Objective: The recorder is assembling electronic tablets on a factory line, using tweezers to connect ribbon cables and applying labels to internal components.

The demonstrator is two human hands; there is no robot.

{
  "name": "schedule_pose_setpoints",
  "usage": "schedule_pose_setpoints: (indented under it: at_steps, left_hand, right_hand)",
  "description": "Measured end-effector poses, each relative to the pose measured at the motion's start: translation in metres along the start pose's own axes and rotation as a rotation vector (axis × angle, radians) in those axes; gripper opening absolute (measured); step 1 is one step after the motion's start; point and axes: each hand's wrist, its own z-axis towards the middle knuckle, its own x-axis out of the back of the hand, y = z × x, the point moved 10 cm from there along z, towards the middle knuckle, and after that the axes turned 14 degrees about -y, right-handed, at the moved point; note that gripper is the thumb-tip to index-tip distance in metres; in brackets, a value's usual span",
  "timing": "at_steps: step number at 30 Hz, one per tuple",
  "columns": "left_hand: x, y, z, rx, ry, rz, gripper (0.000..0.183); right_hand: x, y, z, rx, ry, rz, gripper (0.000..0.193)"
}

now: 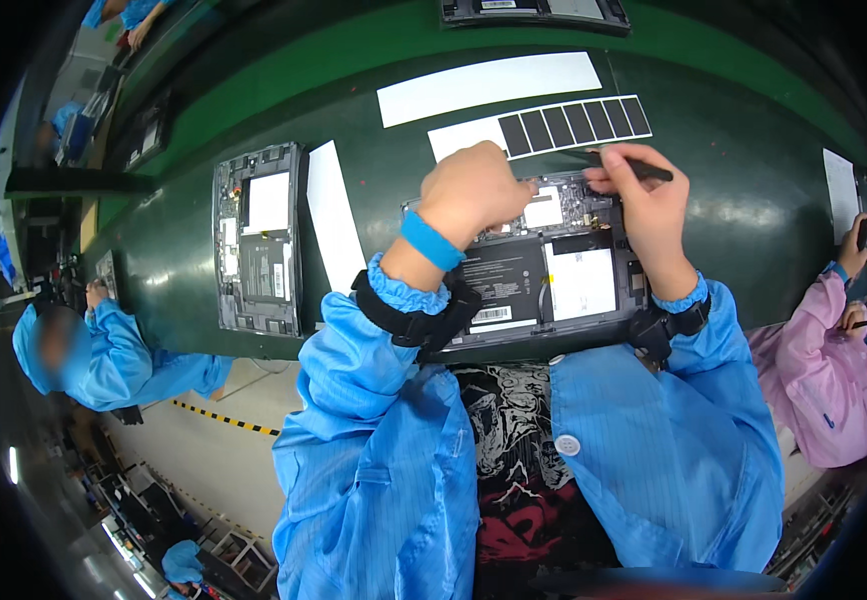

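Note:
In front of me lies an opened laptop base, its circuit board, black battery and a white-covered part exposed. My left hand is curled over the upper left of the board, its fingertips low near a white patch; whatever they pinch is hidden. Dark tweezers rest in my right hand, gripped between thumb and fingers above the board's upper right corner. Their tip points left, toward a strip of black rectangular stickers just beyond the laptop.
A second opened laptop base sits to the left beside a white sheet. Another white sheet lies beyond the stickers. A further unit stands at the far edge. Co-workers sit at left and right.

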Motion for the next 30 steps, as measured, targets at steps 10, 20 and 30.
schedule_pose_setpoints:
  at_steps: [10,20,30]
  left_hand:
    - [0.005,-0.109,-0.179,-0.202,0.675,-0.254,0.012]
    - [-0.053,-0.155,-0.194,-0.112,0.846,0.058,0.051]
    - [-0.055,-0.163,-0.188,-0.043,0.979,0.078,0.053]
  right_hand:
    - [0.005,-0.006,-0.022,-0.093,-0.092,0.179,0.022]
    - [-0.208,-0.014,-0.046,-0.045,-0.579,-0.433,0.018]
    - [-0.239,0.001,-0.059,0.113,-0.589,-0.779,0.015]
